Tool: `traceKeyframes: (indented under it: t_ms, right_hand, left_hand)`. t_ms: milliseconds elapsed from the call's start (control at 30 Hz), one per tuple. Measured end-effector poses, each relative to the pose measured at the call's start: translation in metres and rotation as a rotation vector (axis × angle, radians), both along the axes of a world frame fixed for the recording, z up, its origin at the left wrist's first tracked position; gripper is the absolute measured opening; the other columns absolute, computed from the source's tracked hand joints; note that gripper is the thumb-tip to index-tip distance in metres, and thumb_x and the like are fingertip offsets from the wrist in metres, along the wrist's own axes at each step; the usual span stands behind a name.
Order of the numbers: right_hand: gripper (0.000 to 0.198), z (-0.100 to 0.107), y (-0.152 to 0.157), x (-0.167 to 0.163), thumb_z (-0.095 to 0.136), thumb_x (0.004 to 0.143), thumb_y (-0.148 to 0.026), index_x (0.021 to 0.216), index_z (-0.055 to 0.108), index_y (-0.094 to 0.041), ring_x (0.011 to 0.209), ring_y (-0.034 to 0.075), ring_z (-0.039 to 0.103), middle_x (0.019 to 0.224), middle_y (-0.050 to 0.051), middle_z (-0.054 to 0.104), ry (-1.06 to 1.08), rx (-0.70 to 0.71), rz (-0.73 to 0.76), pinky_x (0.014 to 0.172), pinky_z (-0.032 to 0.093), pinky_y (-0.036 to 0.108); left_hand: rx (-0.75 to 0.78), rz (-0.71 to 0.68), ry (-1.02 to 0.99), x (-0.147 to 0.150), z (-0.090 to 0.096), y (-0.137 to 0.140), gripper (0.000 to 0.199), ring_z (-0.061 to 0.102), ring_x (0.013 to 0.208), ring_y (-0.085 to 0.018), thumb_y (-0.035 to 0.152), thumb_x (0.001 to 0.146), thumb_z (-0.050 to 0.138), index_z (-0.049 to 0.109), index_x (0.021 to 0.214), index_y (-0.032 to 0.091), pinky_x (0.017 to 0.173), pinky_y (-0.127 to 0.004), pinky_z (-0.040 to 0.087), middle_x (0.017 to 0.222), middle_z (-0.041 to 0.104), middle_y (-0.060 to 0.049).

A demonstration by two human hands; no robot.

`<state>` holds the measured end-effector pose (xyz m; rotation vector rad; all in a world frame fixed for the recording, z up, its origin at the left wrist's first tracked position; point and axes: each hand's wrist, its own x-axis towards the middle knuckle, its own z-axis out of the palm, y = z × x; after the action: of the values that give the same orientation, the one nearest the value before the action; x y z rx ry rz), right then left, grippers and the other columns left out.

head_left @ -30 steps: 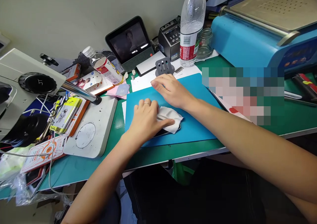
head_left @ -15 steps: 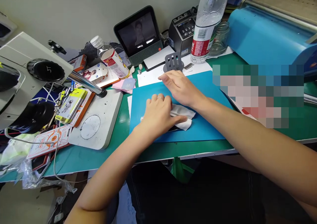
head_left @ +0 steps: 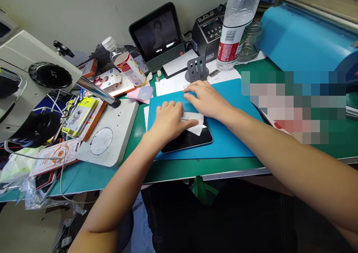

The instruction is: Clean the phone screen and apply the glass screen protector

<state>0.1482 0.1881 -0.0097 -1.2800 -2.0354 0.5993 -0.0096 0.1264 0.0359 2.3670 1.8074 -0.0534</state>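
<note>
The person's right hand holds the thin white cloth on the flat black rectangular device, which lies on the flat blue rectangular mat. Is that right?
No, the hand is wrong: the head view shows the left hand holding the thin white cloth on the flat black rectangular device, which lies on the flat blue rectangular mat.

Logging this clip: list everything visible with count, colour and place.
Table: 1, green, centre
Mat: 1, blue, on table
Tablet: 1, black, on mat
Cloth: 1, white, on tablet
Smart display: 1, black-grey, rear
Control box: 1, grey, beside smart display
Bottles: 2, clear, flanking smart display
Slotted stand: 1, grey, behind mat
Papers: several, white, behind mat
Machine: 1, blue, rear right
Glass jar: 1, clear, beside machine
Microscope: 1, white, left
Boxes: uncountable, mixed colours, left
Cables: several, mostly white, left
Left hand: 1, on cloth
Right hand: 1, over mat
</note>
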Motion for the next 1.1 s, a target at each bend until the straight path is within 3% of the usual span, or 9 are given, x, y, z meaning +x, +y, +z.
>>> traceKeyframes:
  t_ms: [167,467,700,800,1100]
  right_hand:
    - [0.031,0.002,0.002,0.001,0.056,0.098,-0.030,0.117,0.078,-0.018,0.123,0.037,0.058,0.126,0.016,0.071,-0.002,0.008,-0.017,0.108,0.043,0.060]
    - [0.031,0.005,-0.001,-0.001,0.057,0.099,-0.033,0.116,0.078,-0.019,0.125,0.038,0.058,0.128,0.016,0.071,-0.002,-0.002,-0.014,0.110,0.043,0.061]
    - [0.031,0.007,-0.001,0.000,0.056,0.098,-0.030,0.117,0.077,-0.018,0.124,0.034,0.062,0.127,0.014,0.074,-0.019,0.019,-0.039,0.112,0.042,0.054]
    - [0.031,0.009,-0.001,0.000,0.057,0.096,-0.031,0.117,0.077,-0.019,0.124,0.035,0.063,0.126,0.014,0.074,-0.024,0.010,-0.060,0.109,0.045,0.056]
    - [0.030,0.014,-0.003,-0.003,0.057,0.096,-0.038,0.115,0.077,-0.025,0.129,0.038,0.061,0.129,0.012,0.073,-0.058,0.003,-0.055,0.110,0.045,0.063]
  left_hand:
    - [-0.017,-0.032,-0.058,0.022,-0.003,0.009,0.043,0.057,0.109,-0.035,0.062,0.089,0.067,0.053,0.087,0.021,0.086,-0.040,0.040,0.103,0.065,-0.010]
    - [-0.052,0.045,-0.026,-0.029,0.000,0.000,0.044,0.058,0.096,-0.030,0.060,0.091,0.066,0.047,0.079,0.023,0.078,-0.037,0.038,0.089,0.063,-0.006]
    - [-0.053,-0.058,-0.065,0.015,-0.002,0.009,0.040,0.060,0.108,-0.035,0.059,0.093,0.062,0.054,0.085,0.021,0.086,-0.043,0.040,0.098,0.068,-0.010]
    - [-0.064,-0.069,-0.100,0.020,-0.003,0.013,0.042,0.060,0.109,-0.036,0.060,0.092,0.062,0.057,0.086,0.019,0.089,-0.044,0.041,0.099,0.069,-0.011]
    - [-0.023,0.023,-0.065,-0.055,0.002,-0.004,0.046,0.059,0.102,-0.035,0.063,0.089,0.068,0.056,0.082,0.019,0.085,-0.043,0.040,0.095,0.067,-0.010]
